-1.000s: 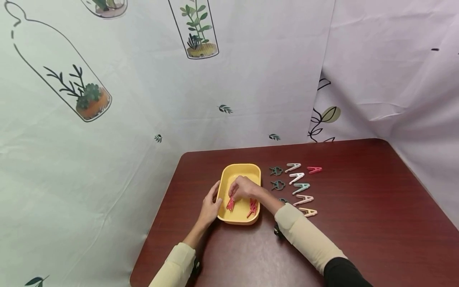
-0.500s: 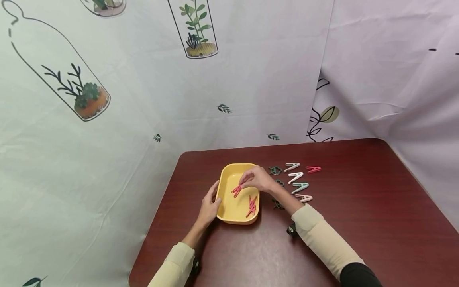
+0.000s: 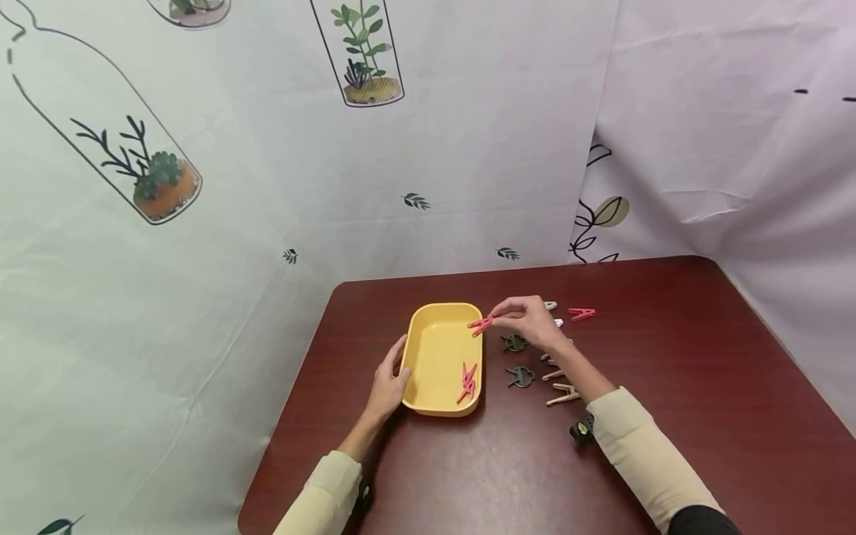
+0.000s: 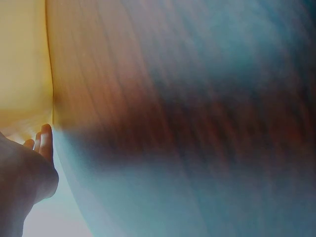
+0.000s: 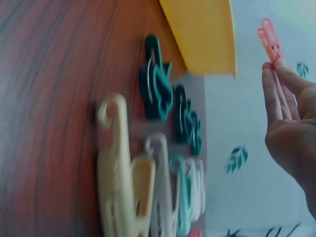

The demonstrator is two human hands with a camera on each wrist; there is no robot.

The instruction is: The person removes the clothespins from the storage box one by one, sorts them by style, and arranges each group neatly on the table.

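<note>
My right hand (image 3: 531, 321) pinches a pink clothespin (image 3: 481, 325) between thumb and fingertips, just above the right rim of a yellow tray (image 3: 438, 412). The right wrist view shows that clothespin (image 5: 270, 43) pointing up out of the fingertips, higher than the tray's wall (image 5: 207, 37). Inside the tray, near its front right corner, lie pink clothespins (image 3: 467, 383) bunched together. At the tray's left side my left hand (image 3: 386, 388) holds it, thumb at the rim and fingers along the outer wall. Only part of that hand (image 4: 27, 170) shows in the left wrist view.
Right of the tray lie dark green clips (image 3: 519, 377) in a column. Beside them runs a column of pale clothespins, partly hidden by the right arm, the nearest a cream clothespin (image 3: 563, 394). One pink clothespin (image 3: 582, 314) lies farther right on the brown table (image 3: 669, 357).
My right hand has lifted the pink clothespin from inside the tray and moved right and away to the tray's right rim. The left hand stays at the tray's left side.
</note>
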